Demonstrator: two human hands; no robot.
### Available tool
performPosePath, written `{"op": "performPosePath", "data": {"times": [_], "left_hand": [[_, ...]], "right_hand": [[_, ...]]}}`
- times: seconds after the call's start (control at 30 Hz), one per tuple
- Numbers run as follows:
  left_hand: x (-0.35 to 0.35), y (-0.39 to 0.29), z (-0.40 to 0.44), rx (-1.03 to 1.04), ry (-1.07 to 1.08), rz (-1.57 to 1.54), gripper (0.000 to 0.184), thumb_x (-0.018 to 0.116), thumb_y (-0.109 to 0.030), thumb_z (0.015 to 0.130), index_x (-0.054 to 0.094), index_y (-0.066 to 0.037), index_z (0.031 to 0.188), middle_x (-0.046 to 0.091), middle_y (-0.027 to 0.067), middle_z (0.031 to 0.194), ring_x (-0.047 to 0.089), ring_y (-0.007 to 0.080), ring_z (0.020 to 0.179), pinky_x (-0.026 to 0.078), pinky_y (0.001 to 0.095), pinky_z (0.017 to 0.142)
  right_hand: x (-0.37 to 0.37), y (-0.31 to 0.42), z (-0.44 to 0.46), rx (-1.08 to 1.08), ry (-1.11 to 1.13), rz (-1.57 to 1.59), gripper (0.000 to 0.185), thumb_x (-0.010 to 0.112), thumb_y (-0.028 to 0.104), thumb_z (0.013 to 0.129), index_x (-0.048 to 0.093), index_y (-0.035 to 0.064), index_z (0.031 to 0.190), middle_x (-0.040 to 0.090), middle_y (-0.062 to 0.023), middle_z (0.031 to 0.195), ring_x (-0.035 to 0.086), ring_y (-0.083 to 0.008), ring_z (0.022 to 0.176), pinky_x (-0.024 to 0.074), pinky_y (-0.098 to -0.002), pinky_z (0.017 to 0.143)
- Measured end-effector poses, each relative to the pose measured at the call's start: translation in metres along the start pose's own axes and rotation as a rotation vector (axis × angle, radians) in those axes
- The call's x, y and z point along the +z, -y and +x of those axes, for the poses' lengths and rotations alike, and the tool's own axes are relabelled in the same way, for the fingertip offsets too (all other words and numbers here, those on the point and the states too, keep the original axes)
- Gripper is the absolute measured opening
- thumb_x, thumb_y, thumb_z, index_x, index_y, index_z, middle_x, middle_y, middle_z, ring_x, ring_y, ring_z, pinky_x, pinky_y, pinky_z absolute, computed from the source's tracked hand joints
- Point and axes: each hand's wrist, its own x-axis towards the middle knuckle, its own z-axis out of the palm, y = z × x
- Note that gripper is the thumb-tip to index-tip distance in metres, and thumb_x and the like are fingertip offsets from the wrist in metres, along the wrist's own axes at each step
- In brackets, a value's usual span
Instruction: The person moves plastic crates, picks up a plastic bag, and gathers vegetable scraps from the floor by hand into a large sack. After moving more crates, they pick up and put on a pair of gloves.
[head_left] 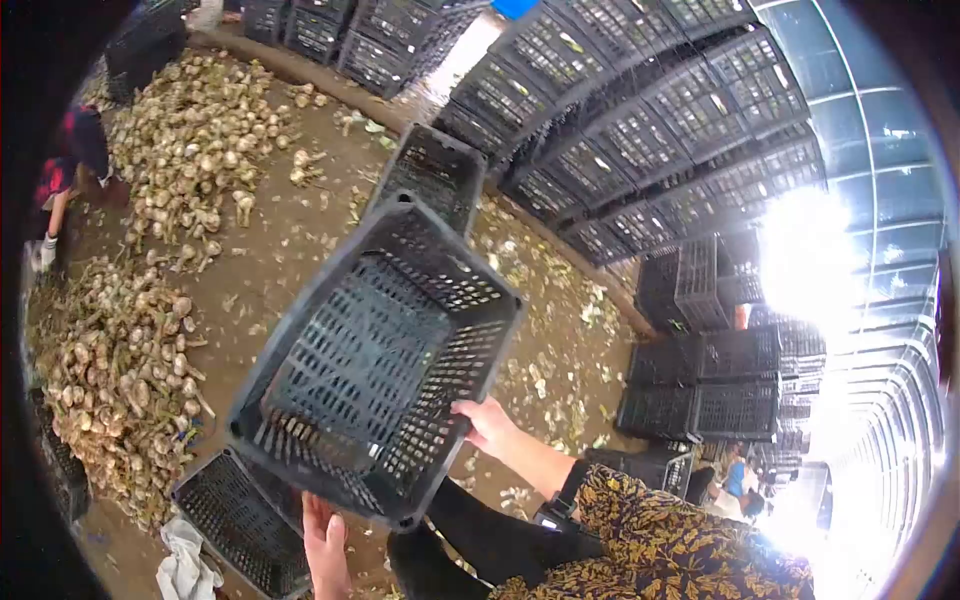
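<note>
In the head view, we hold a black crate (365, 345) at the centre, our right hand (487, 426) clamped on its rim at four o'clock, our left hand (326, 552) against its lower edge near seven, thumb and fingers slightly apart, grip unclear.
</note>
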Motion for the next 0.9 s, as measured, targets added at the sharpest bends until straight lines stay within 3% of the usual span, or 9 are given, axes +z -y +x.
{"op": "performPosePath", "data": {"times": [0.13, 0.2, 0.33, 0.4, 0.5, 0.57, 0.7, 0.83, 0.9], "left_hand": [[-0.088, 0.106, 0.028, 0.068, -0.068, -0.132, 0.035, 0.059, -0.015, 0.085, 0.05, -0.006, 0.117, 0.055, 0.0048, 0.114, 0.054, 0.0125, 0.096, 0.045, 0.0261, 0.075], [-0.128, 0.138, -0.006, -0.027, -0.291, -0.141, 0.018, 0.063, -0.013, 0.082, 0.058, -0.005, 0.098, 0.061, 0.0054, 0.099, 0.056, 0.0101, 0.082, 0.045, 0.0223, 0.067], [-0.204, 0.213, -0.062, -0.123, -0.353, -0.156, 0.025, 0.06, -0.019, 0.085, 0.061, 0.001, 0.1, 0.064, 0.006, 0.09, 0.056, 0.009, 0.076, 0.045, 0.0215, 0.067], [-0.23, 0.267, -0.087, -0.198, -0.406, -0.224, 0.024, 0.057, -0.017, 0.087, 0.061, 0.001, 0.102, 0.064, 0.0065, 0.093, 0.059, 0.0108, 0.081, 0.046, 0.0222, 0.072], [-0.261, 0.334, -0.122, -0.288, -0.54, -0.353, 0.032, 0.05, -0.027, 0.091, 0.06, 0.002, 0.102, 0.065, 0.0095, 0.096, 0.061, 0.0157, 0.086, 0.049, 0.0258, 0.075], [-0.27, 0.365, -0.141, -0.393, -0.62, -0.421, 0.036, 0.047, -0.032, 0.092, 0.06, 0.001, 0.1, 0.065, 0.0088, 0.095, 0.061, 0.0158, 0.086, 0.048, 0.0272, 0.075], [-0.29, 0.426, -0.17, -0.47, -0.663, -0.523, 0.049, 0.043, -0.044, 0.092, 0.063, 0.002, 0.089, 0.066, 0.0101, 0.086, 0.061, 0.0163, 0.075, 0.049, 0.0285, 0.07], [-0.294, 0.465, -0.203, -0.672, -0.66, -0.636, 0.051, 0.039, -0.041, 0.093, 0.063, 0.003, 0.084, 0.067, 0.0117, 0.085, 0.062, 0.0175, 0.076, 0.051, 0.028, 0.073], [-0.292, 0.511, -0.221, -0.674, -0.661, -0.7, 0.049, 0.042, -0.042, 0.093, 0.062, 0.002, 0.083, 0.066, 0.0118, 0.089, 0.062, 0.0166, 0.078, 0.05, 0.0281, 0.071]], "right_hand": [[-0.004, -0.014, 0.064, -0.037, -0.093, -0.137, 0.04, 0.059, 0.017, 0.085, 0.042, 0.0105, 0.121, 0.052, -0.0087, 0.11, 0.056, -0.0279, 0.094, 0.0511, -0.0476, 0.073], [0.016, -0.029, 0.03, 0.095, -0.154, -0.445, 0.073, 0.058, 0.037, 0.085, 0.016, 0.0114, 0.139, 0.028, -0.0129, 0.141, 0.031, -0.0332, 0.126, 0.038, -0.0562, 0.092], [-0.006, -0.112, -0.004, 0.244, -0.046, -0.476, 0.089, 0.05, 0.057, 0.083, 0.007, 0.0087, 0.144, 0.007, -0.0201, 0.148, 0.018, -0.0363, 0.134, 0.0299, -0.0558, 0.1], [-0.018, -0.151, -0.025, 0.438, -0.148, -0.406, 0.087, 0.045, 0.056, 0.086, 0.008, -0.0001, 0.141, 0.015, -0.0244, 0.144, 0.035, -0.0398, 0.124, 0.0408, -0.0531, 0.093], [0.018, -0.202, -0.069, 0.647, 0.267, -0.736, 0.073, 0.051, 0.049, 0.087, 0.029, -0.0004, 0.135, 0.045, -0.0212, 0.128, 0.058, -0.03, 0.1, 0.0519, -0.0415, 0.077], [0.065, -0.242, -0.08, 0.61, 0.363, -0.998, 0.048, 0.058, 0.041, 0.086, 0.049, 0.006, 0.118, 0.058, -0.0112, 0.107, 0.061, -0.0192, 0.086, 0.0519, -0.0301, 0.068], [0.138, -0.345, -0.061, 0.428, 0.524, -1.171, 0.03, 0.061, 0.036, 0.085, 0.053, 0.0092, 0.095, 0.048, 0.0042, 0.071, 0.051, -0.0069, 0.064, 0.0442, -0.0195, 0.057], [0.148, -0.484, 0.019, -0.125, 0.549, -1.574, 0.057, 0.066, 0.043, 0.077, 0.051, 0.0011, 0.113, 0.056, -0.0137, 0.106, 0.056, -0.0241, 0.095, 0.0471, -0.0334, 0.079], [0.17, -0.528, 0.027, 0.056, 0.502, -1.547, 0.075, 0.069, 0.043, 0.075, 0.035, -0.0014, 0.126, 0.043, -0.0174, 0.123, 0.041, -0.0269, 0.113, 0.0376, -0.0392, 0.091]]}}
